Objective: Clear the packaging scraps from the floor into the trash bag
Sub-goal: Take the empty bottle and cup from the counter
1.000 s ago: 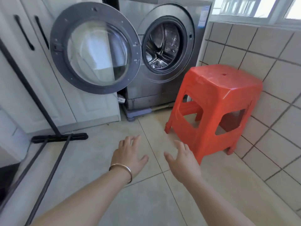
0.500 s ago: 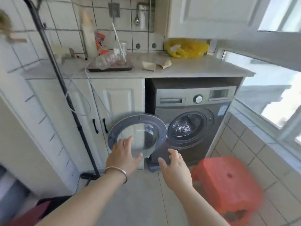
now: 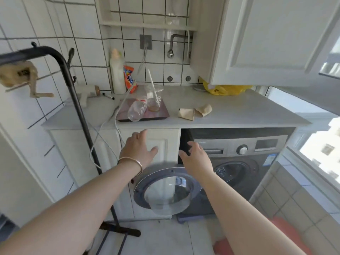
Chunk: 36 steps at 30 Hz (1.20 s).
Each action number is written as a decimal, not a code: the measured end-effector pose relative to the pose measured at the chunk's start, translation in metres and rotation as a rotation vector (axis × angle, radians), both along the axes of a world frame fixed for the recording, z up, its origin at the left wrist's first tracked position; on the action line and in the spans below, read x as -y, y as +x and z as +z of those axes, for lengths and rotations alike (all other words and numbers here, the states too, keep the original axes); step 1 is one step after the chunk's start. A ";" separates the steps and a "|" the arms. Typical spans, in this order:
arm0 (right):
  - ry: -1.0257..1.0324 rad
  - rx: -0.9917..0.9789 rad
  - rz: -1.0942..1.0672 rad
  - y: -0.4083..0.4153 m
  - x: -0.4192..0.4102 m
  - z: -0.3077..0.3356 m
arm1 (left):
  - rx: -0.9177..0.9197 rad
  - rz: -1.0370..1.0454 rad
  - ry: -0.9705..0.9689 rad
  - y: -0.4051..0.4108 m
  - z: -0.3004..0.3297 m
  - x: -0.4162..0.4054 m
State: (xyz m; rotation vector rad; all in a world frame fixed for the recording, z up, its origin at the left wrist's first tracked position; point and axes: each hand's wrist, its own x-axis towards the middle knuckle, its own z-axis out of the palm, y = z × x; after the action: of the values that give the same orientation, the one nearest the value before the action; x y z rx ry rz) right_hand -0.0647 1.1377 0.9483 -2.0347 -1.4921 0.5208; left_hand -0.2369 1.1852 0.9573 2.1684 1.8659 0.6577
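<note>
Both my hands reach forward with nothing in them: left grip (image 3: 138, 150) and right grip (image 3: 196, 159) each with fingers spread apart. Two crumpled brown paper scraps (image 3: 195, 111) lie on the desk (image 3: 239, 111), beside the tray (image 3: 158, 115), above the washing machine (image 3: 244, 159).

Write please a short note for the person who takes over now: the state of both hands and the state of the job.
Left hand: open, holds nothing, raised before the white cabinet door.
Right hand: open, holds nothing, raised near the grey washing machine.
Two crumpled brown paper cups lie on the grey countertop; a yellow plastic bag sits at its back.
No scraps or trash bag identifiable on the visible floor. Nothing picked up yet; all clearing remains.
</note>
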 end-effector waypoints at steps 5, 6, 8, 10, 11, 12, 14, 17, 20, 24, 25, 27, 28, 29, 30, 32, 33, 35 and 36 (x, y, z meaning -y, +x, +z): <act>0.034 0.007 0.066 -0.005 -0.074 0.005 | 0.029 0.067 -0.002 -0.008 0.007 -0.069; 0.034 0.015 0.090 -0.006 -0.090 0.004 | 0.029 0.075 0.009 -0.009 0.008 -0.082; 0.027 0.030 0.137 -0.007 -0.122 0.003 | 0.039 0.097 0.018 -0.010 0.009 -0.109; 0.025 0.019 0.171 -0.006 -0.158 0.001 | 0.049 0.123 0.039 -0.011 0.011 -0.138; 0.020 -0.008 0.183 -0.005 -0.177 0.001 | 0.045 0.139 0.053 -0.011 0.014 -0.154; 0.009 -0.039 0.195 -0.004 -0.196 0.001 | 0.032 0.162 0.054 -0.011 0.017 -0.169; 0.010 -0.095 0.217 -0.001 -0.233 0.002 | -0.009 0.204 0.037 -0.007 0.024 -0.196; 0.046 -0.184 0.196 0.002 -0.284 0.006 | -0.001 0.260 -0.059 -0.005 0.031 -0.236; 0.015 -0.354 0.164 -0.001 -0.322 0.005 | 0.036 0.295 -0.182 -0.007 0.033 -0.269; -0.012 -0.530 0.145 -0.006 -0.360 0.006 | 0.065 0.300 -0.290 -0.003 0.025 -0.310; -0.013 -0.566 0.148 -0.008 -0.368 0.008 | 0.065 0.297 -0.292 -0.001 0.023 -0.319; 0.010 -0.577 0.137 -0.011 -0.381 0.009 | 0.084 0.287 -0.302 0.003 0.022 -0.335; 0.023 -0.555 0.131 -0.014 -0.387 0.007 | 0.133 0.276 -0.313 0.005 0.020 -0.343; 0.034 -0.527 0.120 -0.017 -0.392 0.005 | 0.197 0.259 -0.322 0.007 0.020 -0.349; 0.055 -0.502 0.107 -0.020 -0.397 0.003 | 0.251 0.241 -0.342 0.008 0.020 -0.354; 0.083 -0.458 0.095 -0.026 -0.405 0.000 | 0.287 0.207 -0.354 0.006 0.018 -0.366; 0.087 -0.439 0.092 -0.029 -0.407 0.000 | 0.291 0.202 -0.350 0.004 0.017 -0.373; 0.103 -0.408 0.088 -0.031 -0.408 0.001 | 0.262 0.178 -0.291 -0.003 0.022 -0.379; 0.115 -0.403 0.087 -0.030 -0.408 0.003 | 0.234 0.162 -0.269 -0.005 0.024 -0.383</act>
State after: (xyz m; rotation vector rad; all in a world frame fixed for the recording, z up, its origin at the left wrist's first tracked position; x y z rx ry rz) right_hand -0.0942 1.5452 0.9514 -1.6610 -1.3335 0.8067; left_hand -0.2421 1.5684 0.9816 1.7111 1.8940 0.6186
